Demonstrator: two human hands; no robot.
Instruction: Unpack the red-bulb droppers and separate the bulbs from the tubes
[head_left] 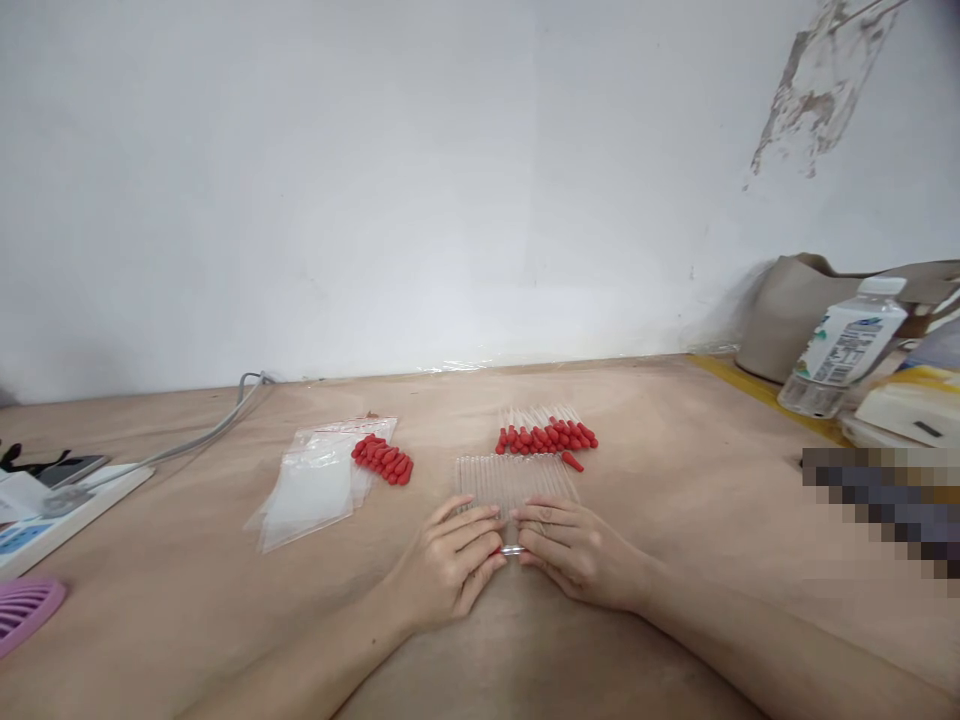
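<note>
My left hand point(454, 562) and my right hand point(574, 548) meet low over the table, fingers closed on one clear glass tube point(512, 550) that spans the gap between them. Bits of red show at the fingertips on both sides; most of the tube is hidden. Just beyond my fingers lies a row of thin glass tubes point(517, 478), side by side. Behind it rests a row of glass droppers with red rubber bulbs point(544, 437), bulbs toward me. A single red bulb point(573, 461) sits at that row's near right. Left of them is a pile of loose red bulbs point(384, 460).
Clear zip bags point(311, 490) lie fanned out under the bulb pile. A white power strip point(75, 515) with a grey cable point(202, 437) and a pink slotted object point(28, 610) are at the left. On the right stand a plastic bottle point(844, 345) and a beige bag point(787, 310).
</note>
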